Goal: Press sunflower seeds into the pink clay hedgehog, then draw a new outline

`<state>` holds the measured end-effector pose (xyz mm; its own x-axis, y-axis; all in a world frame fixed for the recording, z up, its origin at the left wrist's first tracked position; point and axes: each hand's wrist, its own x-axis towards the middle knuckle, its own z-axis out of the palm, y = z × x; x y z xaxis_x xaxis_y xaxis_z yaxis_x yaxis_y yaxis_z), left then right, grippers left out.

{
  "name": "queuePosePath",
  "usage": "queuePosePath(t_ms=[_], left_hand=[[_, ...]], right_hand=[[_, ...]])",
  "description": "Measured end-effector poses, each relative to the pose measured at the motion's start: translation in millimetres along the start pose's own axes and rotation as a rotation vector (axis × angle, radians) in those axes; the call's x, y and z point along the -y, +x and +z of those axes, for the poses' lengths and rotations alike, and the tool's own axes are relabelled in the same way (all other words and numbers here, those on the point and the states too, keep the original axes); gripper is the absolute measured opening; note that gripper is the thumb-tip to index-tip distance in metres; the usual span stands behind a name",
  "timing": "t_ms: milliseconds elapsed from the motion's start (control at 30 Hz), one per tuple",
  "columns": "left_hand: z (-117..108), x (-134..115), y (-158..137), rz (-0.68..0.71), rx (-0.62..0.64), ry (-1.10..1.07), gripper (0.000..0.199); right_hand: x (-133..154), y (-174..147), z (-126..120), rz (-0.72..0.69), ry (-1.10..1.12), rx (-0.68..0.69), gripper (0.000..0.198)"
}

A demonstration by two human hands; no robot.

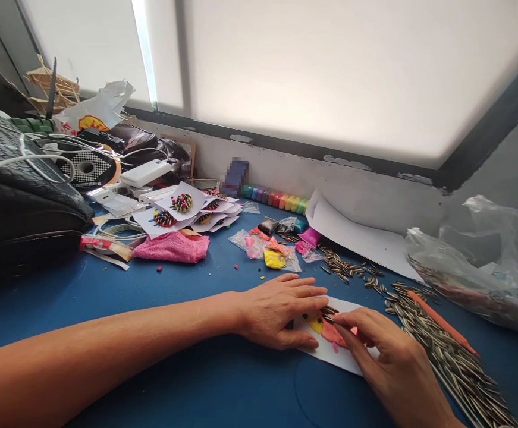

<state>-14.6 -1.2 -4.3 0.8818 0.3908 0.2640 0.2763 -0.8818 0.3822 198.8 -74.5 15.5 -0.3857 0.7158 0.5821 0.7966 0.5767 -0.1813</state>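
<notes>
My left hand [281, 310] lies with its fingers stretched out across the left part of a white paper card [325, 353], pressing it to the table. On the card is a flattened shape of salmon-pink clay [335, 337] with a yellow clay patch [316, 326] at its left. A few striped sunflower seeds [329, 310] stick in the top of the clay. My right hand [386, 348] pinches a sunflower seed between thumb and forefinger at the clay. Its other fingers curl over the card's right side.
Loose sunflower seeds [459, 368] spread at the right, with an orange stick [443, 323] on them. Behind lie clay packets [275, 259], white paper [357, 229] and a plastic bag [477, 267]. Seed-decorated cards [187, 202], a pink cloth [172, 246] and a black bag [27, 202] occupy the left.
</notes>
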Motion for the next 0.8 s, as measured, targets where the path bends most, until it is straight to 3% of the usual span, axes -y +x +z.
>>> queuePosePath(t_ms=[800], left_hand=[[-1.5, -0.8, 0.0, 0.007, 0.017, 0.007, 0.060]], right_hand=[[3.7, 0.4, 0.1, -0.049, -0.090, 0.037, 0.022]])
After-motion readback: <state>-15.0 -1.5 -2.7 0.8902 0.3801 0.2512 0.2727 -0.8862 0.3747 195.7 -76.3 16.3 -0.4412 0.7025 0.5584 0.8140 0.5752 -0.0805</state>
